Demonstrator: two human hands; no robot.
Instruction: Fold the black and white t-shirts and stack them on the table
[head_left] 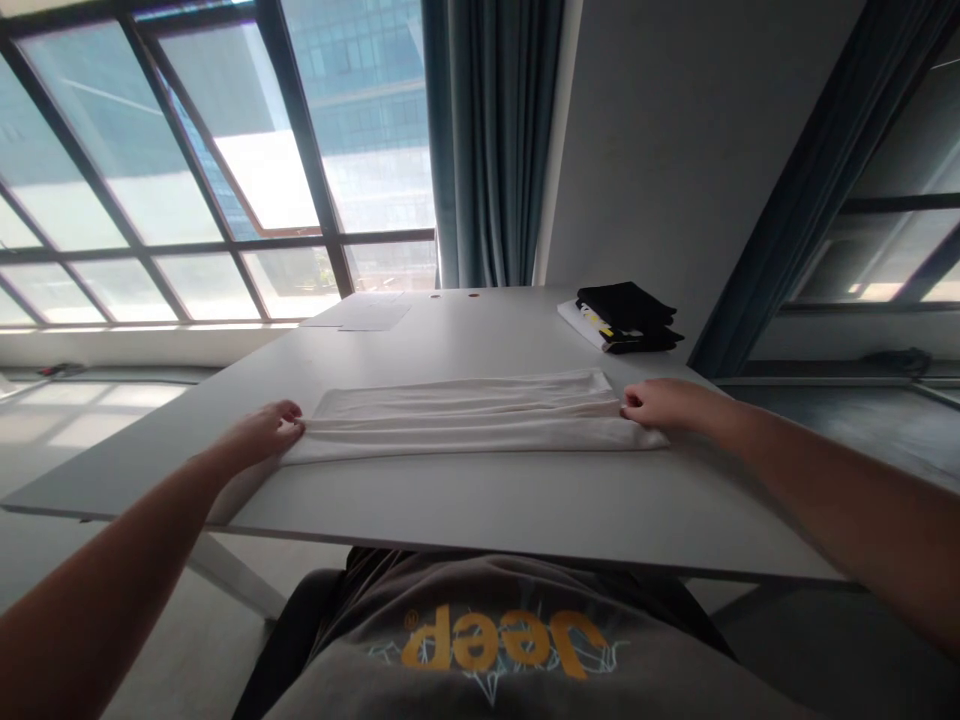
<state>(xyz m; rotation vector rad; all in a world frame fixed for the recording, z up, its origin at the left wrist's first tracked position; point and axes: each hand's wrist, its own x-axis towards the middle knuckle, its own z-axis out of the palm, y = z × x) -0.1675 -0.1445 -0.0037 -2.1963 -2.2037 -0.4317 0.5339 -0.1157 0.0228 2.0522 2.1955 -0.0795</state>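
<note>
A long white piece of cloth (465,425) lies crosswise on the white table, folded into a strip with lengthwise creases. Which garment it is, if any, I cannot tell. At its left end my left hand (270,432) pinches the edge between thumb and fingers. My right hand (660,402) is closed on the opposite end, its fingers curled over the cloth's edge. A corner of the fabric sticks out below the right hand. Between the two hands the strip rests on the tabletop.
On the white table (480,500), a stack of folded black clothes (630,315) sits at the far right. Sheets of paper (371,312) lie at the far left. Beyond are windows, a blue-grey curtain (491,140) and a wall. The table's near edge runs close to my body.
</note>
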